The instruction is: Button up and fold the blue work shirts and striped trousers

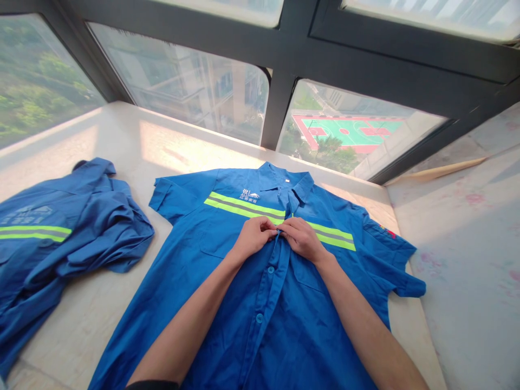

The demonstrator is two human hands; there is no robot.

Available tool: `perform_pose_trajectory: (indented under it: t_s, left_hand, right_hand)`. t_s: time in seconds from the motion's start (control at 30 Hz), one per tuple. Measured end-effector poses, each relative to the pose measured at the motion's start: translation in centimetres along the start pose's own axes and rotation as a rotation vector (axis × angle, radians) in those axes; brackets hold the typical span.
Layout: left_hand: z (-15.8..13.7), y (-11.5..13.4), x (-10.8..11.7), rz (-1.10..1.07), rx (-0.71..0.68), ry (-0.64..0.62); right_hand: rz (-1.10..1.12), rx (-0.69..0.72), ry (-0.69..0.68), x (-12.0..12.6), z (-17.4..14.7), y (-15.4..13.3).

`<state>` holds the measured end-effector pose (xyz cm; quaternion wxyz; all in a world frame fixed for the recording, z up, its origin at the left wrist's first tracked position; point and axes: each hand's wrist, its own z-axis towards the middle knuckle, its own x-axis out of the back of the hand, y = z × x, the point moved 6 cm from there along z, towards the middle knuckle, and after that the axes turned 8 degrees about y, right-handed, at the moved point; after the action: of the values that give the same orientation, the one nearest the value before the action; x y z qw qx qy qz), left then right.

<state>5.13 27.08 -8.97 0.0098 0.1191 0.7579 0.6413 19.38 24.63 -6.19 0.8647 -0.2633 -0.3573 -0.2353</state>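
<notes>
A blue short-sleeved work shirt (231, 238) lies spread face up, its collar toward the window. Yellow-green and grey reflective bands cross its chest. My left hand (257, 234) pinches one edge of the front placket at band height. Right beside it, fingertips almost touching, my right hand (301, 236) grips the other edge of the shirt front. Whatever button sits between the fingers is hidden. Below the hands, a button (271, 270) and another button (259, 318) show undone on the placket.
On the left, a second blue work shirt (101, 227) lies crumpled on the pale stone sill (122, 135). Dark window frames (280, 103) rise along the far side. A flower-patterned wall (471, 260) borders the right.
</notes>
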Motion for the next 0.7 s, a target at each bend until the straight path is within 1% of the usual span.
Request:
perform_pose_trajectory:
  t_s: [0.13,0.23,0.33,0.53,0.7]
  left_hand:
    - [-0.8,1.6,0.3,0.203,-0.126,0.005]
    - [-1.1,2.6,0.1,0.327,-0.181,-0.001]
    - [-1.1,3.0,-0.3,0.429,-0.224,0.003]
    - [-1.4,2.4,-0.5,0.405,-0.262,0.016]
    - [-1.7,2.3,-0.7,0.423,-0.234,0.055]
  right_hand:
    - [0.014,-0.019,-0.025,-0.1,0.0,0.1]
    - [0.015,-0.021,-0.039,-0.2,0.1,0.2]
    - [0.027,-0.023,-0.031,-0.2,0.2,0.3]
    - [0.097,-0.047,-0.006,-0.3,0.0,0.7]
    - [0.223,-0.113,0.002,-0.5,-0.2,1.6]
